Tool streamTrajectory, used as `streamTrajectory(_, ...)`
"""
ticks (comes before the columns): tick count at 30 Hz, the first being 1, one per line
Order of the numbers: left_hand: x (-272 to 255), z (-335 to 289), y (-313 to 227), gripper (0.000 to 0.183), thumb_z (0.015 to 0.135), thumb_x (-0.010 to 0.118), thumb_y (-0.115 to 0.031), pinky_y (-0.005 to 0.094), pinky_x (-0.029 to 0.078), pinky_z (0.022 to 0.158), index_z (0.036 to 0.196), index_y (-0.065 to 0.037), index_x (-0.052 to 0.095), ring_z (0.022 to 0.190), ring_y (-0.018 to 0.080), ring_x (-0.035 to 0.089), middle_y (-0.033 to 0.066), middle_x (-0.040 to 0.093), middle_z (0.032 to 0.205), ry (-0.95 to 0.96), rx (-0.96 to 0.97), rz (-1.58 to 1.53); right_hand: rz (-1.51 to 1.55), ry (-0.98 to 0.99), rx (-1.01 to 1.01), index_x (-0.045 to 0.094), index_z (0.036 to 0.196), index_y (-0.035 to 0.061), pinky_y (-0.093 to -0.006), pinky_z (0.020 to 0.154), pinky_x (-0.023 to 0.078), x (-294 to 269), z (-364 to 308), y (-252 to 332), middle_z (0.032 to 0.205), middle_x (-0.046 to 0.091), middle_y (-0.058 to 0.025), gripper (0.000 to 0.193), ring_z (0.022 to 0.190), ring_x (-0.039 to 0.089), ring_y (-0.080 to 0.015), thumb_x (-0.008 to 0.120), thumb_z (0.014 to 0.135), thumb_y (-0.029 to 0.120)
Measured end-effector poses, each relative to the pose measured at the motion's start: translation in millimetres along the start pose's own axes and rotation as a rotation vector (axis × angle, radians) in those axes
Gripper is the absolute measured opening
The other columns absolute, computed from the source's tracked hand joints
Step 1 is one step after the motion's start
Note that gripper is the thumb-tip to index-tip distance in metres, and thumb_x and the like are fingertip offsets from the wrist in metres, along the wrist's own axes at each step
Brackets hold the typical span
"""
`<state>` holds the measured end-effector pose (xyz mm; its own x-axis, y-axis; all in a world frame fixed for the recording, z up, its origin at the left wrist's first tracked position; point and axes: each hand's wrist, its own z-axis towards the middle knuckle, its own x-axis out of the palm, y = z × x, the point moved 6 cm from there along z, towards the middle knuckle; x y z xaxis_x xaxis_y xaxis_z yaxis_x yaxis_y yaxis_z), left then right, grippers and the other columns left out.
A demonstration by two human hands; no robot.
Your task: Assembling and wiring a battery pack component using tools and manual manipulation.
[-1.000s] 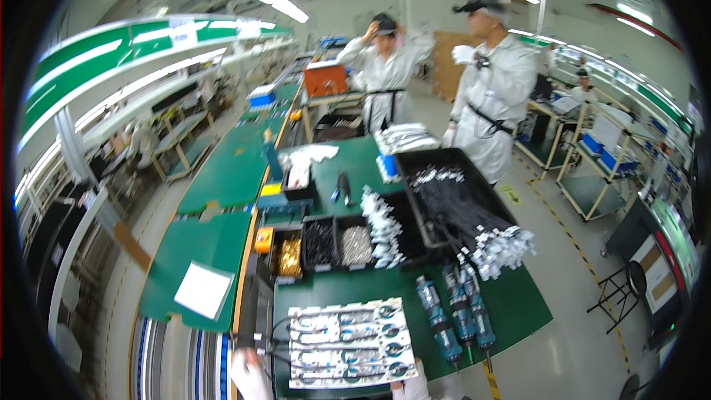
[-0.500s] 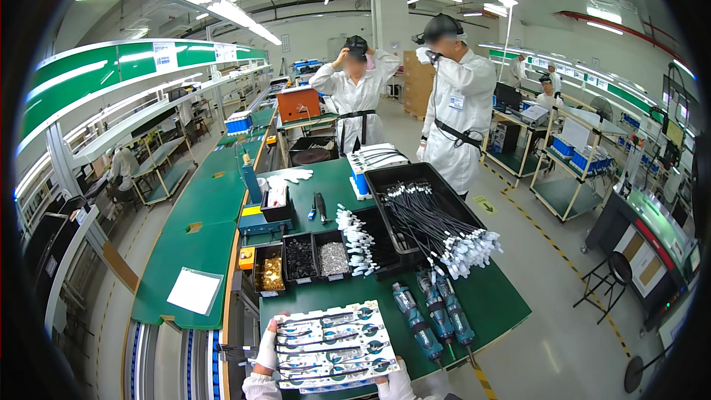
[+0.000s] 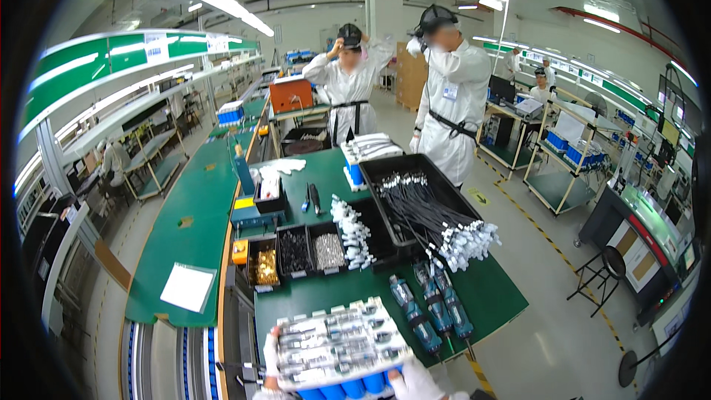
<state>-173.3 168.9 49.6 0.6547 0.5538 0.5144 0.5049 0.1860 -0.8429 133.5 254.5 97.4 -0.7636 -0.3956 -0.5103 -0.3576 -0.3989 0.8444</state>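
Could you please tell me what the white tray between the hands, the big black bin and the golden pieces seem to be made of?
White tray: probably moulded plastic, matt; its rim is evenly white, though foam is possible.
Black bin: likely plastic, smooth; its walls are uniformly black.
Golden pieces: apparently metal, shiny; they glint, perhaps brass or plated.

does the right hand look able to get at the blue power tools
Probably, if freed: the right hand is holding the white tray, but the blue power tools lie close by with nothing visible between.
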Motion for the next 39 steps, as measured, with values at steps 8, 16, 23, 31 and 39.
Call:
streamTrajectory(8,6.4,19.1,-35.6,0.091,0.095,0.042,-0.079,0.0409,0.051,0.104,0.137,0.000,0.058,0.118,0.0281,0.065,0.0152,0.067,0.130,-0.035,-0.003,-0.007,-0.344,-0.088,-0.070,0.056,0.096,-0.0016,-0.0533,0.063,0.056,-6.1,91.2,43.6,0.085,0.066,-0.0260,0.052,0.074,0.069,-0.0456,0.055,0.101,0.051)
streamTrajectory(16,10.4,35.2,-38.6,0.088,0.093,0.043,-0.081,0.0419,0.052,0.102,0.144,-0.010,0.053,0.118,0.0269,0.065,0.0110,0.065,0.134,-0.144,-0.098,0.111,-0.387,-0.004,0.009,0.063,0.095,-0.0008,-0.0500,0.065,0.059,-2.9,132.2,46.3,0.087,0.072,-0.0244,0.058,0.075,0.073,-0.0419,0.055,0.099,0.056)
streamTrajectory(23,-22.6,62.3,-1.5,0.068,0.102,0.052,-0.060,0.0414,0.054,0.100,0.144,-0.006,0.054,0.117,0.0276,0.066,0.0126,0.062,0.140,-0.129,-0.244,0.220,-0.425,0.151,0.090,0.070,0.109,0.0022,-0.0516,0.083,0.057,12.9,179.7,21.3,0.098,0.073,-0.0258,0.063,0.095,0.072,-0.0429,0.048,0.100,0.060)
streamTrajectory(31,-112.7,89.8,24.1,0.039,0.107,0.051,-0.029,0.0332,0.055,0.093,0.132,-0.002,0.064,0.103,0.0186,0.070,0.0077,0.073,0.119,0.043,-0.205,0.576,-0.179,0.214,0.055,0.065,0.101,0.0004,-0.0521,0.088,0.052,20.2,182.7,17.0,0.104,0.070,-0.0255,0.055,0.102,0.066,-0.0458,0.056,0.099,0.055)
streamTrajectory(39,-30.3,42.1,-1.6,0.040,0.107,0.042,-0.025,0.0355,0.050,0.098,0.129,-0.003,0.067,0.114,0.0278,0.066,0.0157,0.071,0.125,0.255,-0.246,1.463,0.328,-0.055,-0.253,0.059,0.125,0.0000,-0.0369,0.086,0.054,40.1,111.2,-84.7,0.111,0.061,-0.0174,0.045,0.097,0.066,-0.0332,0.067,0.099,0.036)
